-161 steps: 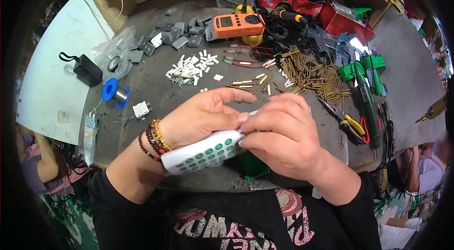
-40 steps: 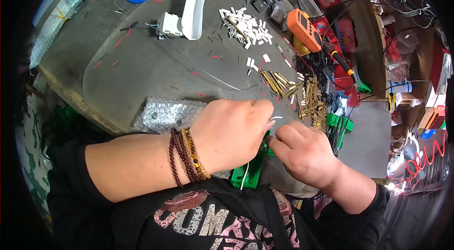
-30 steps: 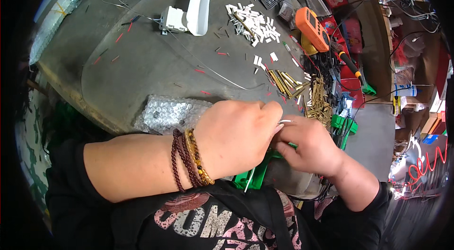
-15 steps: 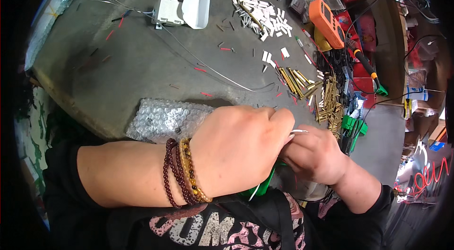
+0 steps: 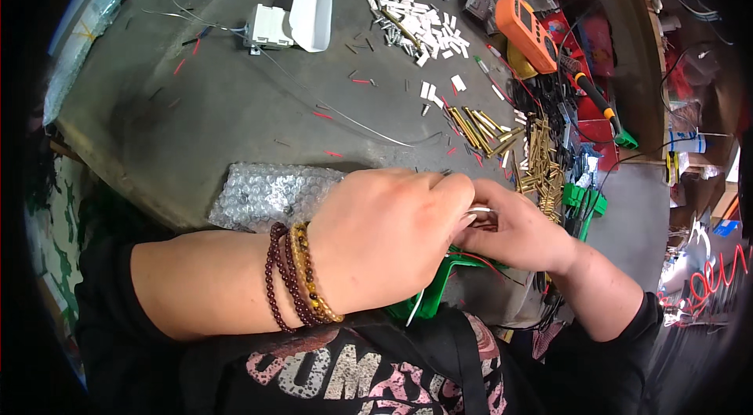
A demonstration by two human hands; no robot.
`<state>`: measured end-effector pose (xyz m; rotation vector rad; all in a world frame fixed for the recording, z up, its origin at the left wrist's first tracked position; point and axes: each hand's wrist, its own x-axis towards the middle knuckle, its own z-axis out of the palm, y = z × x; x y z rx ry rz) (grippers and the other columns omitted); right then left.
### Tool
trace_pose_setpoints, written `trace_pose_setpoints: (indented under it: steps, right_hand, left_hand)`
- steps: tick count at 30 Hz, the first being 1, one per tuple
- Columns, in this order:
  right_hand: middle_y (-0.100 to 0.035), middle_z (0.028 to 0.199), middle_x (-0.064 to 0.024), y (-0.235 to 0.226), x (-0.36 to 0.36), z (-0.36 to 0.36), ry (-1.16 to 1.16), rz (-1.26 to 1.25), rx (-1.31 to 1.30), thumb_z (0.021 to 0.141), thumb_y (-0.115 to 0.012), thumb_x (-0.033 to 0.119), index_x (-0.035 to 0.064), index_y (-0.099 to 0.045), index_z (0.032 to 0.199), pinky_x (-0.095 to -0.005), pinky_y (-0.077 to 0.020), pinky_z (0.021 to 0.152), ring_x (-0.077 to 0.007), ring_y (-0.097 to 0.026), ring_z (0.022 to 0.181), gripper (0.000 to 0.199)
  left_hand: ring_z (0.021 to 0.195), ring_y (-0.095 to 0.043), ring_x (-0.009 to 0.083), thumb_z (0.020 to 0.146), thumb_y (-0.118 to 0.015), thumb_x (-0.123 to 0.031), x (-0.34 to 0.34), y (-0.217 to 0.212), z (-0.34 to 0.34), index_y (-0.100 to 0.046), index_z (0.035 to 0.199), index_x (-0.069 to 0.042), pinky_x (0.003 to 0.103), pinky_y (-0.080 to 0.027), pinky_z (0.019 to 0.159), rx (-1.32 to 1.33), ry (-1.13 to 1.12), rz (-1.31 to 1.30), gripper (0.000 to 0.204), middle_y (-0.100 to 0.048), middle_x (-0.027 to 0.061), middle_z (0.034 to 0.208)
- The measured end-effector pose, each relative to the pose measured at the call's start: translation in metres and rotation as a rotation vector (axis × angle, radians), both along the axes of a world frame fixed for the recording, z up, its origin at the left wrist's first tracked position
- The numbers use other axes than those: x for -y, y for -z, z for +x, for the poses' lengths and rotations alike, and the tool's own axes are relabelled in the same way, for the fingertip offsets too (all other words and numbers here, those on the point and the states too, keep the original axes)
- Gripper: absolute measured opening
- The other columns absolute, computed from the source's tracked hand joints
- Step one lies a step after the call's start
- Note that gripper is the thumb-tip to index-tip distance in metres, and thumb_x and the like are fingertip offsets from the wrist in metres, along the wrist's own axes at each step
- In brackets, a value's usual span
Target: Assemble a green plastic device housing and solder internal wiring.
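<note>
A sheet of bubble wrap (image 5: 271,194) lies at the near edge of the grey worktop (image 5: 196,109). Just right of it the left hand (image 5: 384,238), beaded bracelets (image 5: 298,278) at its wrist, is curled shut, fingertips pinching a thin white wire (image 5: 480,209). The right hand (image 5: 518,231) meets it fingertip to fingertip, also closed on that wire, above a green plastic frame (image 5: 427,301). Farther right, brass pins (image 5: 541,164) lie scattered beside an orange multimeter (image 5: 527,21)
</note>
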<state>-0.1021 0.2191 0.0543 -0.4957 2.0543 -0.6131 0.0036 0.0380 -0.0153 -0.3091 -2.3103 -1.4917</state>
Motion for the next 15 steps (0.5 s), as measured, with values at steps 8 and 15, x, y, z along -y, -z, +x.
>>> trace_pose_setpoints:
  steps: [8,15]
  right_hand:
    - [-0.065,0.083,-0.0083,0.014,-0.001,-0.005,-0.046,-0.036,0.190,0.084,-0.074,0.015,0.0011,-0.058,0.109,-0.0317,-0.0488,0.070,-0.0150,-0.060,0.078,0.033]
    - [-0.065,0.078,-0.0078,0.003,-0.006,0.000,-0.154,-0.077,-0.060,0.083,-0.076,0.017,0.0058,-0.064,0.107,-0.0361,-0.0489,0.066,-0.0227,-0.063,0.072,0.029]
  left_hand:
    - [0.066,-0.060,0.0361,0.090,-0.064,-0.017,0.002,-0.001,0.000,-0.053,0.086,-0.007,0.045,-0.046,0.058,-0.009,0.047,-0.004,0.015,-0.058,0.0132,0.068]
    - [0.070,-0.061,0.0364,0.092,-0.063,-0.019,0.006,-0.004,-0.001,-0.055,0.088,-0.007,0.045,-0.046,0.062,0.042,0.073,-0.045,0.015,-0.060,0.0128,0.071]
